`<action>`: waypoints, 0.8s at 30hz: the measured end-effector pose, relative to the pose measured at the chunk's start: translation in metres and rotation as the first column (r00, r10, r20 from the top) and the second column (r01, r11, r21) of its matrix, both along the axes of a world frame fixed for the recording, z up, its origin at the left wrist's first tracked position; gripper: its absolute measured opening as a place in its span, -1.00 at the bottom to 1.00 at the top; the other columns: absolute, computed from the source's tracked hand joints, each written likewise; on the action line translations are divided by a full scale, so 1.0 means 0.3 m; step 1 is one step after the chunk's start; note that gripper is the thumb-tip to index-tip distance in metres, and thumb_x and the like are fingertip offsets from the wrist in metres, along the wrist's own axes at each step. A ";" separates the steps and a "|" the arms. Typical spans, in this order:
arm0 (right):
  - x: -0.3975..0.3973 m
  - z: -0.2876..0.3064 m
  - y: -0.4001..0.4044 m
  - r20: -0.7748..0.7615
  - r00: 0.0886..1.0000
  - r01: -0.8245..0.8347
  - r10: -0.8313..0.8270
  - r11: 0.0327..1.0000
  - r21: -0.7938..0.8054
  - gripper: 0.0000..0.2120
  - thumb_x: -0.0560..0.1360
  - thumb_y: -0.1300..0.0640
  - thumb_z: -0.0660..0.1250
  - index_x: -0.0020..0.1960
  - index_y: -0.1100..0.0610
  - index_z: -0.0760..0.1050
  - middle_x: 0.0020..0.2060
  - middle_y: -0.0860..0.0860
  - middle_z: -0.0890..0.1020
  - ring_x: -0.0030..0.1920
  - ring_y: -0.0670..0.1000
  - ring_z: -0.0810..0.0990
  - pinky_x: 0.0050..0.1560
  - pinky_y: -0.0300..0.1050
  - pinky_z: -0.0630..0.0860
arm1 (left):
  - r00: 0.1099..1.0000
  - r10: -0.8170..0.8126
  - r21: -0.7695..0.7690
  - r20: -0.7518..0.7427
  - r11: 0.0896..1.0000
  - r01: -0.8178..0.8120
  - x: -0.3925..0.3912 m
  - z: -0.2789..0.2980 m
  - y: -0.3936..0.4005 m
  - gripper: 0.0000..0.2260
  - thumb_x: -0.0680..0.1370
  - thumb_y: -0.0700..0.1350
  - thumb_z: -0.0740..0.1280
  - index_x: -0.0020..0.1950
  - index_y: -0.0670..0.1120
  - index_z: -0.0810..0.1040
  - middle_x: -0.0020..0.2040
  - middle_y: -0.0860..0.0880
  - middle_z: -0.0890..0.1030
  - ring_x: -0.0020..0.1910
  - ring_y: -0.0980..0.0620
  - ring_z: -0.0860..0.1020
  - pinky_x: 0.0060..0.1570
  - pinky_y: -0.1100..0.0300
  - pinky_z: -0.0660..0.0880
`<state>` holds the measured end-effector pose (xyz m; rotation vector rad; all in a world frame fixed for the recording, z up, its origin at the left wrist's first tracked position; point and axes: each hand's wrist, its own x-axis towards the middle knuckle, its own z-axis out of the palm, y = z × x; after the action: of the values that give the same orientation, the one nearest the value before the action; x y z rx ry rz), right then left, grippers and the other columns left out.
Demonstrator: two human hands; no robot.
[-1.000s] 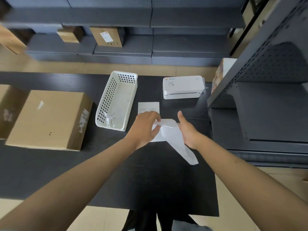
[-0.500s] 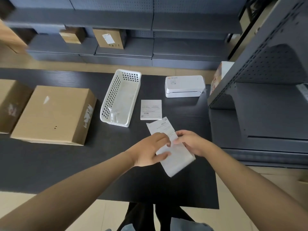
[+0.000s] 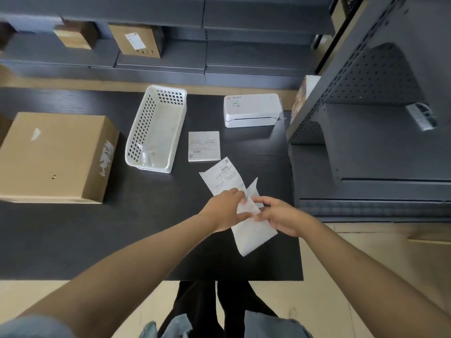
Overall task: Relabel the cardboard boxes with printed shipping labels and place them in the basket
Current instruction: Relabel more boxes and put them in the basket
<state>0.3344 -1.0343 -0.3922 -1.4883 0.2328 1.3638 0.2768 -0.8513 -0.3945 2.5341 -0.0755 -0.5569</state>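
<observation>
A black table [image 3: 73, 240] fills the head view, with dark shelving [image 3: 366, 142] to its right and more shelves beyond it carrying two small cartons. On the table's left lies the big box [image 3: 56, 157], flat, closed, its brown top bare apart from a torn white scrap where a sticker seems to have been. It looks rigid yet light, best taken with both hands at opposite edges. Just right of it stands the white basket [image 3: 156, 128], holding only a crumple of clear film at its near end. The basket appears narrower than this box, so the fit is doubtful. A white printer [image 3: 251, 111] sits at the far right edge. Between basket and printer lies a square label [image 3: 204, 146], printed side up, flat and untouched. Near the front edge, both hands work a long strip [image 3: 224, 176] of printed label stock. The left hand [image 3: 224, 211] pinches it at mid-length, while the right hand [image 3: 280, 215] pinches a thin flap [image 3: 252, 191] curling up beside it, probably backing being peeled. The paper is flimsy and likely sticky once bared, so it wants holding by the corners, kept taut and clear of itself.
</observation>
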 end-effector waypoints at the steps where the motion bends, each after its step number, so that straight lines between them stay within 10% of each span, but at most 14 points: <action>1: -0.004 -0.001 -0.001 0.006 1.000 -0.006 0.006 1.000 -0.007 -0.55 0.45 0.40 0.34 0.21 -0.03 0.46 0.10 0.08 0.65 0.07 0.09 0.67 0.03 0.01 0.62 | 1.000 -0.005 0.009 -0.009 1.000 0.005 0.001 0.000 -0.003 -0.57 0.50 0.24 0.29 0.25 0.03 0.45 0.16 0.06 0.51 0.05 0.06 0.51 0.00 0.15 0.48; 14: -0.022 0.000 0.049 0.302 0.942 -0.095 0.145 0.980 -0.174 -0.61 0.44 0.30 0.41 0.09 -0.13 0.47 -0.05 0.06 0.66 0.02 0.00 0.61 -0.02 -0.14 0.54 | 0.992 -0.108 0.209 -0.058 0.971 0.118 0.016 0.045 -0.030 -0.75 0.57 0.10 0.17 0.03 -0.05 0.49 -0.21 0.05 0.52 -0.25 0.06 0.46 -0.26 0.20 0.31; 24: -0.032 0.014 0.021 0.309 0.941 -0.080 0.139 0.977 -0.195 -0.68 0.43 0.26 0.46 0.10 0.04 0.45 -0.01 0.00 0.66 0.03 0.01 0.62 0.02 -0.10 0.55 | 0.982 -0.074 0.141 -0.174 0.985 0.099 0.012 0.060 -0.011 -0.64 0.57 0.22 0.15 0.07 -0.04 0.50 -0.03 0.00 0.61 -0.06 -0.01 0.56 -0.04 0.09 0.48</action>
<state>0.3249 -1.0281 -0.3880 -1.8753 0.0656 1.1871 0.2803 -0.8548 -0.3766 2.6256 -0.0863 -0.8384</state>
